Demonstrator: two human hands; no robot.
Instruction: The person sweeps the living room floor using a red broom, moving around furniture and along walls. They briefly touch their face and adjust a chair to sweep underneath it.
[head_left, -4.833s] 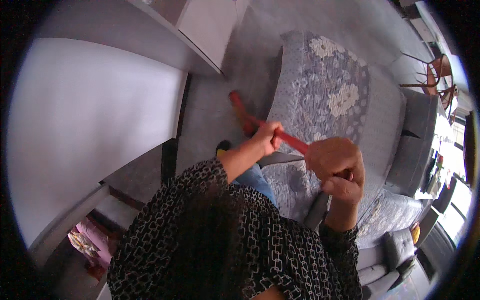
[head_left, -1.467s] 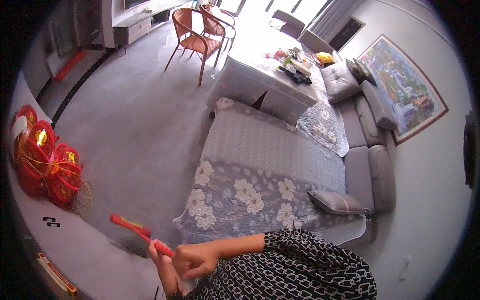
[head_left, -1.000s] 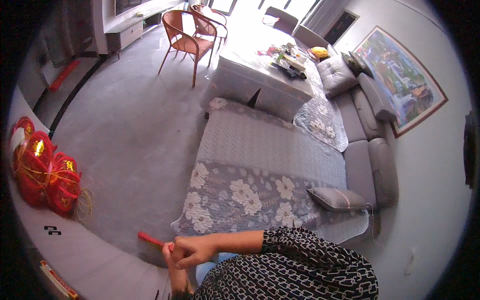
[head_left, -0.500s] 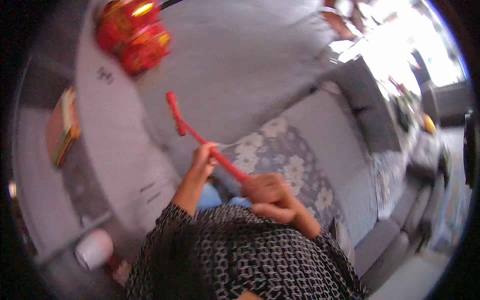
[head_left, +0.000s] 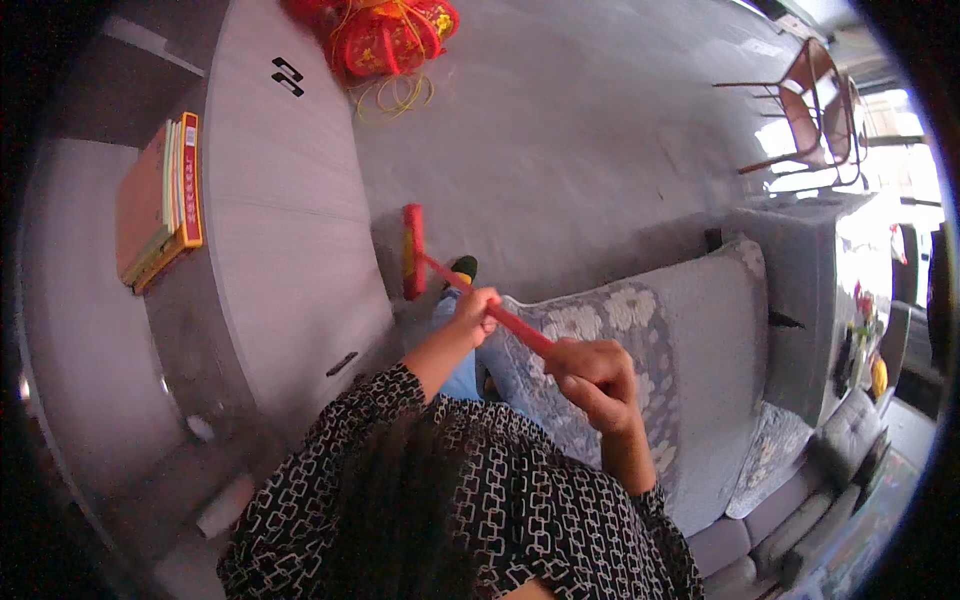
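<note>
A red long-handled broom slants across in front of me, its head with yellowish bristles low over the grey floor beside the cabinet. My left hand is wrapped round the handle, partway down. Higher up, nearer my body, my right hand grips the handle's other end in a fist. Whether the bristles touch the floor I cannot tell. Just right of the broom head shows my foot in a dark and yellow shoe.
Left stands a long pale cabinet with dark handles; books sit on a shelf beside it. Red and gold bundles with yellow cord lie ahead on the floor. At right is a sofa with a floral cover; a brown chair stands farther off.
My view has shifted, so the red bundles and cabinet appear farther right. Both hands stay on the broom. My shoe has come into sight by the broom head.
</note>
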